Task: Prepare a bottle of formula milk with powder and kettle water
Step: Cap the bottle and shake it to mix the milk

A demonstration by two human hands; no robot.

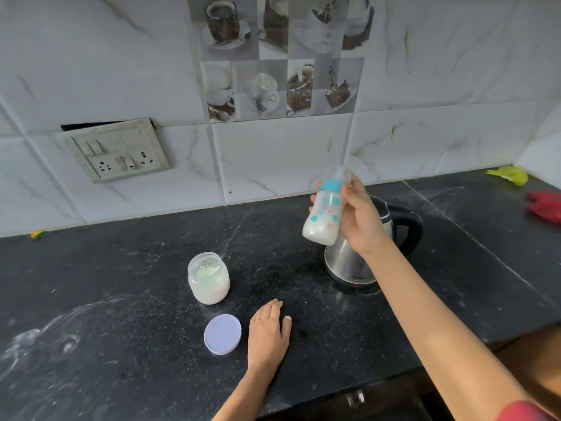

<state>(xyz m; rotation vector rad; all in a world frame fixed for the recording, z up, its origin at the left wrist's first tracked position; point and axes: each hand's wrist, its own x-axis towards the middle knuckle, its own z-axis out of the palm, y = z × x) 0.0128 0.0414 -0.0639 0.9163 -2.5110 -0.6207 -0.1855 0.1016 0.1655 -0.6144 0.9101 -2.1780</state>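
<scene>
While your right hand (361, 217) is gripping the capped, milky bottle (323, 217), your left hand (267, 332) is lying flat by the lid (222, 334) of the open jar (209, 279).

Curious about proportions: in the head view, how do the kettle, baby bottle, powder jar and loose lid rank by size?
1. Kettle, partly hidden by the right hand.
2. Baby bottle and powder jar: about alike; the bottle is held nearer the camera, so unranked.
3. Lid, smallest.
</scene>
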